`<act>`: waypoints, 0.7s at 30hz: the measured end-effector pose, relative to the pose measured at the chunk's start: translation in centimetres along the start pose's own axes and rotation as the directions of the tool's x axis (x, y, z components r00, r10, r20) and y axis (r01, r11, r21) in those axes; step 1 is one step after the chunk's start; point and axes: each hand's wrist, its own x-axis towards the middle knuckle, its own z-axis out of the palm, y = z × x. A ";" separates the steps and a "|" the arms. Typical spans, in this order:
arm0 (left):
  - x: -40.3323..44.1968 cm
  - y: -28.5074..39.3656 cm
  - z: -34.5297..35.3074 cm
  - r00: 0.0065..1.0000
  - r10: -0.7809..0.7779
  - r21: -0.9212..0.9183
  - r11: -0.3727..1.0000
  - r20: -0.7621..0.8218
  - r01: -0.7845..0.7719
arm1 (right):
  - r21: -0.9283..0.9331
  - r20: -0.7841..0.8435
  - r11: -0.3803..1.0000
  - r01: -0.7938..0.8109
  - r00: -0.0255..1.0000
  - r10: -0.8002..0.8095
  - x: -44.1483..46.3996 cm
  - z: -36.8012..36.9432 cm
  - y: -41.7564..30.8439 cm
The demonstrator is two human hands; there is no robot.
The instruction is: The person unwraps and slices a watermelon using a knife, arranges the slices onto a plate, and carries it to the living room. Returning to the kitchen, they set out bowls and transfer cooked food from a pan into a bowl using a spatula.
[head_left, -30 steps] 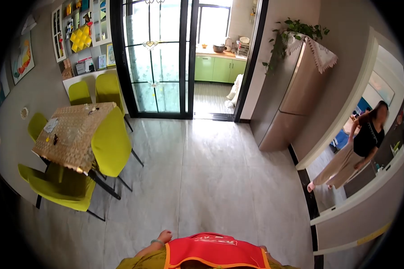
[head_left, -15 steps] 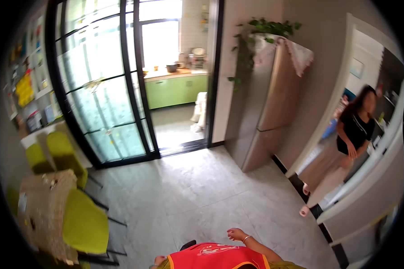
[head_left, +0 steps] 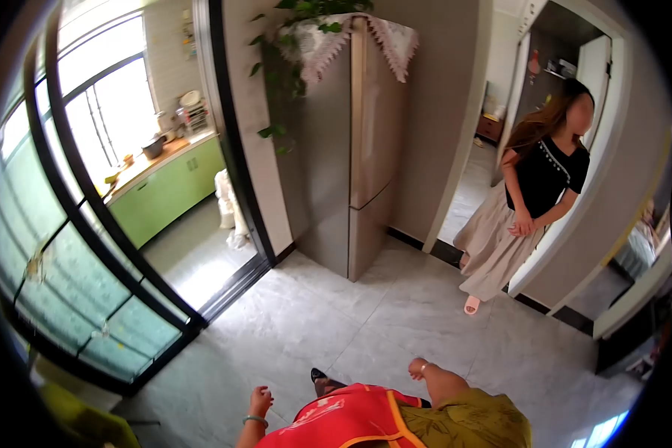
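Note:
My left hand (head_left: 260, 402), with a bracelet at its wrist, is held out beside the red apron (head_left: 328, 418). Its fingers are loosely bent and it holds nothing that I can see. On the other side my right hand (head_left: 418, 368) hangs in front of my olive sleeve (head_left: 470, 422), a bangle on the wrist. The fingers there curl a little, with nothing visible in them. Both hands are above the grey tiled floor (head_left: 373, 328) and touch no object. One dark shoe (head_left: 319, 375) shows between them.
A tall fridge (head_left: 321, 164) with a lace cover and a trailing plant (head_left: 306, 11) stands ahead. The sliding glass door (head_left: 89, 299) and green kitchen cabinets (head_left: 172, 187) are at left. Another person (head_left: 537, 187) stands by the doorway at right. A green chair (head_left: 75, 422) is at lower left.
My view has turned right and come nearer the fridge and the other person. The table has left the view. My left hand now shows more fully, and the other person stands out in front of the doorway.

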 end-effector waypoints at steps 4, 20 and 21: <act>7.2 -2.3 -3.6 0.985 -0.170 -0.084 0.982 -0.028 0.168 | -0.460 0.003 0.858 0.227 0.967 -0.254 3.8 -1.8 -15.9; 19.6 -5.4 -18.4 0.814 -0.507 -0.060 0.857 -0.284 0.512 | -0.085 0.487 0.755 0.651 0.688 -0.538 7.9 10.3 -65.5; 22.4 -4.2 -19.8 0.830 -0.467 -0.045 0.878 -0.305 0.477 | -0.151 0.448 0.783 0.603 0.748 -0.490 9.7 9.4 -67.0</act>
